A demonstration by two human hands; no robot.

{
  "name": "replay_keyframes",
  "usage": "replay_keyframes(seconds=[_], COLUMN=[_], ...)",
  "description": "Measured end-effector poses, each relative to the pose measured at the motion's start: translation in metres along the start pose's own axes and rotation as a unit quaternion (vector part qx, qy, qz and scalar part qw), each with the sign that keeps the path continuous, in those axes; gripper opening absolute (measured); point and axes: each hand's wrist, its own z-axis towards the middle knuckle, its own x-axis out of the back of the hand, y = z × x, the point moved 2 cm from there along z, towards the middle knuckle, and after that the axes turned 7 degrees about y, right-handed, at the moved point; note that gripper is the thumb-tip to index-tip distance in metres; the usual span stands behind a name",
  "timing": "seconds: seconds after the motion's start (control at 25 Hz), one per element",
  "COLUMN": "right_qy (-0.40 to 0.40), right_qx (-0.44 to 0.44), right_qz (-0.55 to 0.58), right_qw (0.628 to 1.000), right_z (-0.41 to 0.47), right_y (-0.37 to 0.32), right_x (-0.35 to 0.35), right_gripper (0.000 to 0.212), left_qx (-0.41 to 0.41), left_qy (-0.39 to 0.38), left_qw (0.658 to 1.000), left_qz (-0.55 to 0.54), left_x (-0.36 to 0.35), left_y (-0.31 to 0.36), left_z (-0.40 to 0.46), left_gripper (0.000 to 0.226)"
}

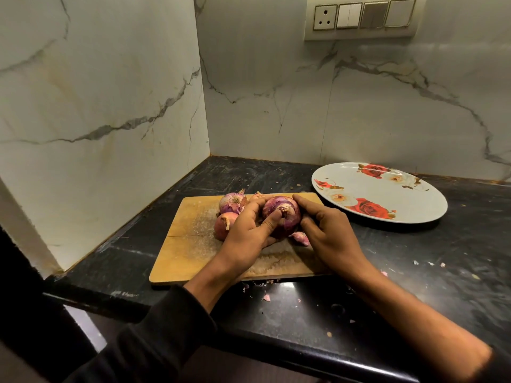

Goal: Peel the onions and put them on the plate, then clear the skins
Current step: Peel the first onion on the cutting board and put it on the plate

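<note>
We cup a red onion (282,215) over the cutting board (188,244) with our left hand (246,233), thumb on its top; our right hand (326,233) seems to grip its side. The plate (414,200) sits bare nearby.

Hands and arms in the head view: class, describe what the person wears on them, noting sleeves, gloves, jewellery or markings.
Both hands are bare: no gloves, rings, watch or markings show on the left hand or the right hand. The left arm wears a dark, almost black long sleeve, pushed back so the forearm is uncovered. The right forearm is uncovered too, with a dark sleeve edge just visible at the frame's corner.
</note>
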Motion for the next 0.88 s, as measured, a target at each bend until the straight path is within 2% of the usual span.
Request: replay_keyframes(seconds=[0.12,0.2,0.4,0.52,0.68,0.76,0.88], right_qy=[0.006,0.025,0.061,0.075,0.010,-0.027,-0.019], right_qx=[-0.010,-0.024,-0.051,-0.060,-0.044,-0.029,-0.070], right_qz=[0.013,0.044,0.077,0.053,0.021,0.007,0.095], right_qw=[1.000,0.998,0.994,0.994,0.999,0.999,0.993], right_z=[0.0016,0.0020,0.0010,0.0016,-0.0007,-0.0016,0.0016], right_y=[0.0004,0.0001,0.0009,0.0036,0.0028,0.0017,-0.0001], right_x=[-0.0005,0.0001,0.0057,0.0076,0.0037,-0.0002,0.0030], right_gripper=[0.046,0.043,0.032,0.030,0.027,0.030,0.028], left_qx=[0.012,0.028,0.020,0.024,0.037,0.035,0.030], left_qy=[-0.001,0.011,0.015,0.028,0.061,0.066,0.063], left_qw=[1.000,0.999,0.999,0.999,0.996,0.996,0.996], left_qz=[-0.001,-0.020,-0.027,-0.035,-0.054,-0.055,-0.048], left_x=[0.0006,0.0015,0.0028,0.0022,0.0013,0.0010,0.0016], left_y=[0.0002,0.0002,0.0001,0.0014,0.0003,0.0004,-0.0004], left_z=[0.0003,0.0007,0.0012,0.0000,0.0002,-0.0002,-0.0004], left_gripper=[0.031,0.025,0.029,0.025,0.024,0.032,0.043])
